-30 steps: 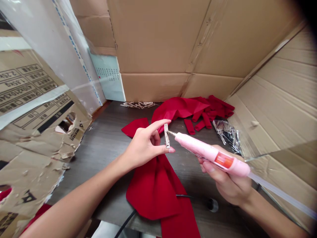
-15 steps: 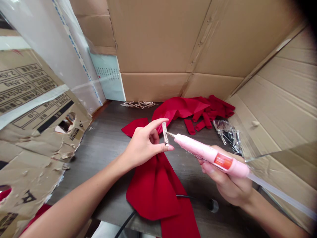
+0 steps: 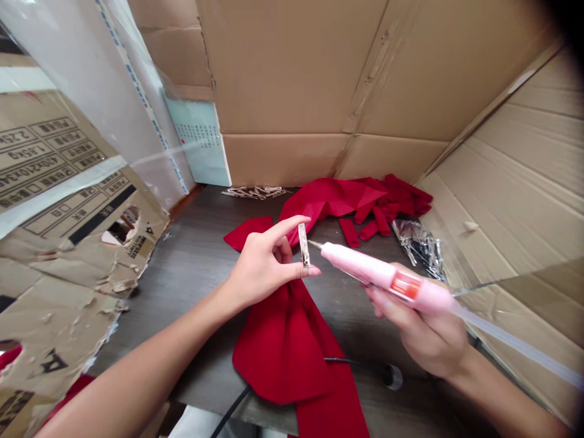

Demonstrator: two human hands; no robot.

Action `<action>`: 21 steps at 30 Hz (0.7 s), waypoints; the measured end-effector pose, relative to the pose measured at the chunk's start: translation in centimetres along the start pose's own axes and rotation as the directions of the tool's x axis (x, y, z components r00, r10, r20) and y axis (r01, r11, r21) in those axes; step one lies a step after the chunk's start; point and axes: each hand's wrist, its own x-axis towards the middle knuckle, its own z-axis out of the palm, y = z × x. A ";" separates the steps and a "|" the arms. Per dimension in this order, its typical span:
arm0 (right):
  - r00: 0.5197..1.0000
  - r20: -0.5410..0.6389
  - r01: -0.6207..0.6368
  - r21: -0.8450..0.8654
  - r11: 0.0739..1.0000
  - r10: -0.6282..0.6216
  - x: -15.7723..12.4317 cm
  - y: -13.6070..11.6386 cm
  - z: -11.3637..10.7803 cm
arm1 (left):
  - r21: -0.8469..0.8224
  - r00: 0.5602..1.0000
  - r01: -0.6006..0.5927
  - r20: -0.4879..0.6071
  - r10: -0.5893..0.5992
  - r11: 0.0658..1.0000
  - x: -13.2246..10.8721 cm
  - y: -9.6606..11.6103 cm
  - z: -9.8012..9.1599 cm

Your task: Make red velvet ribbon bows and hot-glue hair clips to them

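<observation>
Between the thumb and forefinger of my left hand (image 3: 267, 261) a small metal hair clip (image 3: 303, 246) is held upright by its two ends. My right hand (image 3: 424, 328) grips a pink glue gun (image 3: 365, 267), with a clear glue stick (image 3: 515, 340) coming out of its back end. The gun's metal nozzle points left at the clip, a small gap away from it. Beneath my left hand lies a red fabric bow (image 3: 283, 353) with long tails, one hanging over the table's front edge.
Loose metal clips (image 3: 255, 193) lie at the back left, and a clear bag of clips (image 3: 420, 246) at the right. Small folded red fabric pieces (image 3: 378, 222) sit near the back. A black cable (image 3: 232, 410) runs under the bow. Cardboard walls (image 3: 292, 73) surround the dark table (image 3: 191, 255).
The glue gun's nozzle has drawn slightly away from the clip, and my right hand has shifted a little. My left hand stays almost still with the clip.
</observation>
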 end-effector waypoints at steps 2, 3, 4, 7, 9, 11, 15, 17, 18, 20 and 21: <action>1.000 0.018 -0.013 -0.154 0.988 0.016 0.5 0.3 -0.4 | -0.009 1.000 -0.001 -0.027 0.001 1.000 0.0 0.1 0.0; 1.000 0.007 -0.003 -0.240 0.971 0.004 0.7 0.5 -0.7 | -0.014 0.999 0.000 -0.034 0.000 1.000 0.0 0.1 0.0; 0.999 -0.030 0.010 -0.321 0.947 -0.020 0.9 0.9 -1.0 | -0.016 0.999 0.001 -0.036 -0.002 1.000 0.0 0.1 0.0; 0.994 -0.064 0.041 -0.504 0.863 -0.085 1.2 2.3 -1.9 | -0.021 1.000 0.002 -0.021 -0.002 1.000 0.0 0.0 0.0; 0.998 0.000 0.050 -0.609 0.791 -0.062 1.2 3.2 -2.3 | -0.049 1.000 -0.006 -0.023 0.005 0.999 0.0 -0.2 0.1; 0.999 0.053 0.042 -0.717 0.696 -0.006 1.1 4.0 -2.6 | -0.106 0.998 -0.024 -0.059 0.018 0.994 0.1 -0.3 0.1; 0.969 0.151 0.006 -0.805 0.593 0.195 0.8 5.1 -2.7 | -0.207 0.985 -0.070 -0.170 0.035 0.976 0.2 -0.2 0.0; 0.920 0.236 -0.012 -0.781 0.624 0.312 0.6 5.6 -2.7 | -0.221 0.983 -0.078 -0.180 0.037 0.972 0.3 -0.1 -0.1; 0.896 0.272 -0.023 -0.761 0.648 0.351 0.4 5.8 -2.8 | -0.222 0.984 -0.077 -0.172 0.039 0.972 0.3 -0.1 -0.1; 0.865 0.324 -0.042 -0.715 0.698 0.384 0.0 6.4 -2.9 | -0.213 0.988 -0.079 -0.149 0.047 0.974 0.3 -0.1 -0.1; 0.859 0.334 -0.050 -0.700 0.713 0.388 -0.3 6.7 -3.1 | -0.205 0.989 -0.082 -0.137 0.054 0.975 0.2 -0.1 -0.1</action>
